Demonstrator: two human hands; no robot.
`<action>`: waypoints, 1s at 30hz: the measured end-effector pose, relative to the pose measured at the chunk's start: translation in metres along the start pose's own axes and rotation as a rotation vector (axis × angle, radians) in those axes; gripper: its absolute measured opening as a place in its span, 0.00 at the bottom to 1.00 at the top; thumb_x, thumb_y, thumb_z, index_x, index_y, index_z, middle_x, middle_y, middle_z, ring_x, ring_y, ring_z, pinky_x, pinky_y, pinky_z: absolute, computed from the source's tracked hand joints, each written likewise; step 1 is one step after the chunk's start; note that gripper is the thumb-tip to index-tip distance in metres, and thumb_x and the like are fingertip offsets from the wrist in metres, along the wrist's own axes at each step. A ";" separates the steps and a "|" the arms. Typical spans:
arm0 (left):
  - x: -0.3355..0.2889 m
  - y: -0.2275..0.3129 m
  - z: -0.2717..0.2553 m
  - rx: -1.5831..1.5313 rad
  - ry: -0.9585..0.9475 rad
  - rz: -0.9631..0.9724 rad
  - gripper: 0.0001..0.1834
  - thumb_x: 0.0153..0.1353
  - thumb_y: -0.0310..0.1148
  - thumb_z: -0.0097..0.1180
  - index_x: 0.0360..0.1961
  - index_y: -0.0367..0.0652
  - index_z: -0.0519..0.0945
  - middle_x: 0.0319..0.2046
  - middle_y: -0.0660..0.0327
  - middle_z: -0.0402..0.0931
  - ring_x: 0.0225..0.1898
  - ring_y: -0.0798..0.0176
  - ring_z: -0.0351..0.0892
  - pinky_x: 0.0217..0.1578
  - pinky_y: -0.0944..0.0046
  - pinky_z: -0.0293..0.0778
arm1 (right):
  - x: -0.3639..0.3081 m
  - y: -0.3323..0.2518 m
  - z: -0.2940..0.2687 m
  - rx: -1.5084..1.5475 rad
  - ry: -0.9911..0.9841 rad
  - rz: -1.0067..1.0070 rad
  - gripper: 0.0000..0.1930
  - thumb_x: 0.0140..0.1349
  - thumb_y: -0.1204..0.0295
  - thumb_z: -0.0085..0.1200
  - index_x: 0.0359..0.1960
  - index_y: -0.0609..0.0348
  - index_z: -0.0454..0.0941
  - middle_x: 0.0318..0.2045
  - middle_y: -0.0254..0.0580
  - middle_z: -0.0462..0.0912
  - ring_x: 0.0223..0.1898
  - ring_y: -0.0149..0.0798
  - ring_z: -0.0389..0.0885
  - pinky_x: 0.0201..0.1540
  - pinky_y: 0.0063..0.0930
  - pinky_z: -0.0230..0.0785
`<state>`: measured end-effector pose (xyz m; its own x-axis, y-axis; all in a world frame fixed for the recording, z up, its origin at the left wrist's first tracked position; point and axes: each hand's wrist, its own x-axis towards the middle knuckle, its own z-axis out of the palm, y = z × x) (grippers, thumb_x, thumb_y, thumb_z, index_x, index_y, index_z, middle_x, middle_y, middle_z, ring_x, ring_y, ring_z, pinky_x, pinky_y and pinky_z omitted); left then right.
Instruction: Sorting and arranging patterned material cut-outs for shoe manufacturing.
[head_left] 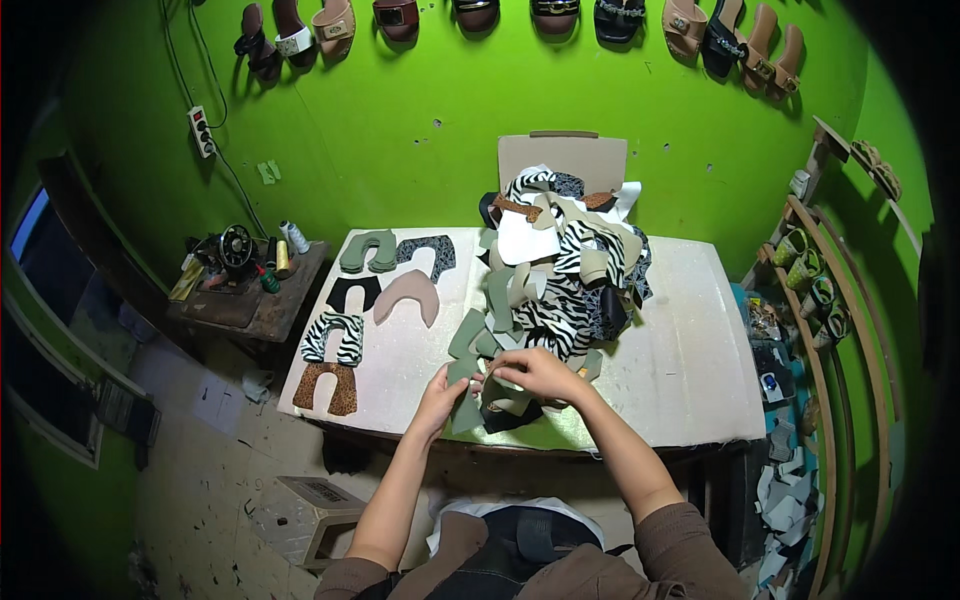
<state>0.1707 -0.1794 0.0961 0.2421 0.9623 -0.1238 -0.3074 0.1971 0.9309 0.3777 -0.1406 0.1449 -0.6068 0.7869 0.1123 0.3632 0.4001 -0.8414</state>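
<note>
At the table's near edge, my left hand (440,398) is closed on a green curved shoe upper piece (466,413). The fingers of my right hand (538,375) are pinched together beside it, almost meeting the left fingertips; what lies between them is too small to make out. Just beyond both hands rises a tangled heap of cut pieces (560,310) in zebra print, green, white, beige and black. To the left lie U-shaped pieces: a green stack (368,252), grey-black patterned (430,253), black (352,293), pink (408,297), zebra-print (333,338) and leopard-print (325,390).
The pieces rest on a white-topped table (690,350). A cardboard sheet (562,152) stands behind the heap. Left is a sewing machine (235,247) with thread spools; right, a wooden rack (810,380) with shoes. Sandals (683,28) hang on the green wall. A cardboard box (318,520) sits below.
</note>
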 end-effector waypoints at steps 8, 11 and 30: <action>0.013 0.003 0.001 -0.014 0.044 -0.005 0.13 0.65 0.29 0.41 0.49 0.39 0.67 0.41 0.58 0.74 0.40 0.66 0.75 0.41 0.66 0.73 | -0.004 -0.023 -0.005 0.146 -0.225 -0.214 0.13 0.60 0.64 0.52 0.40 0.59 0.77 0.32 0.42 0.81 0.37 0.33 0.77 0.44 0.26 0.67; 0.012 0.003 0.009 -0.147 0.071 -0.058 0.16 0.67 0.35 0.38 0.52 0.39 0.66 0.42 0.56 0.73 0.39 0.64 0.76 0.42 0.64 0.73 | 0.006 -0.014 0.000 0.240 -0.130 -0.001 0.14 0.60 0.63 0.52 0.40 0.60 0.77 0.30 0.42 0.81 0.34 0.33 0.77 0.41 0.25 0.68; 0.025 -0.004 -0.013 0.362 -0.078 0.183 0.20 0.62 0.33 0.50 0.53 0.38 0.65 0.36 0.64 0.73 0.32 0.74 0.71 0.35 0.74 0.69 | 0.046 0.006 0.026 -0.100 0.142 0.131 0.14 0.53 0.62 0.54 0.34 0.62 0.76 0.19 0.46 0.75 0.22 0.41 0.74 0.27 0.32 0.65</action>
<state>0.1657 -0.1534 0.0850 0.2867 0.9556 0.0685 -0.0120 -0.0679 0.9976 0.3341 -0.1143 0.1316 -0.4467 0.8906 0.0850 0.5046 0.3293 -0.7981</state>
